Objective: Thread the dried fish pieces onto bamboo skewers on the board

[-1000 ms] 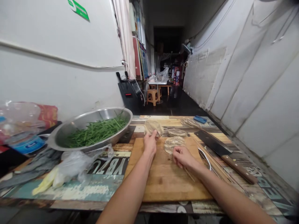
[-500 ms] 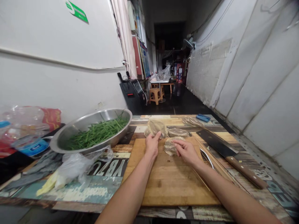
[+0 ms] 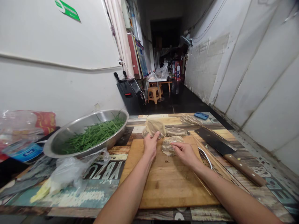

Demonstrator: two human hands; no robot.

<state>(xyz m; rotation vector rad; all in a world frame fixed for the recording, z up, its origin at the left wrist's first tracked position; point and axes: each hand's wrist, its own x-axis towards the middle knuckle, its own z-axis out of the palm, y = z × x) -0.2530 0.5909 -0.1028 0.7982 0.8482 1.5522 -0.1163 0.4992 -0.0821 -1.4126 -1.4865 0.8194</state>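
My left hand (image 3: 150, 145) is closed at the far edge of the wooden cutting board (image 3: 170, 189), pinching a thin, round, brownish-grey sheet of food (image 3: 155, 127). My right hand (image 3: 184, 152) is closed with thumb and forefinger pinched together, apparently on a thin bamboo skewer that its fingers mostly hide. Under its fingertips lies another wrinkled, round brownish sheet (image 3: 167, 147) on the board. A further flat brownish piece (image 3: 176, 131) rests just beyond the board. Several loose bamboo skewers (image 3: 218, 160) lie beside the board, near my right forearm.
A cleaver (image 3: 211, 141) with a wooden handle lies at the right. On the left stand a steel basin (image 3: 50, 146) of green chives (image 3: 98, 133) and a crumpled plastic bag (image 3: 70, 171). Skewered brownish pieces (image 3: 190, 119) and a blue object (image 3: 201, 115) lie at the far edge.
The view has shifted slightly, so the basin sits further left. Both hands keep nearly the same pose, the right one's fingertips still over the sheet on the board.
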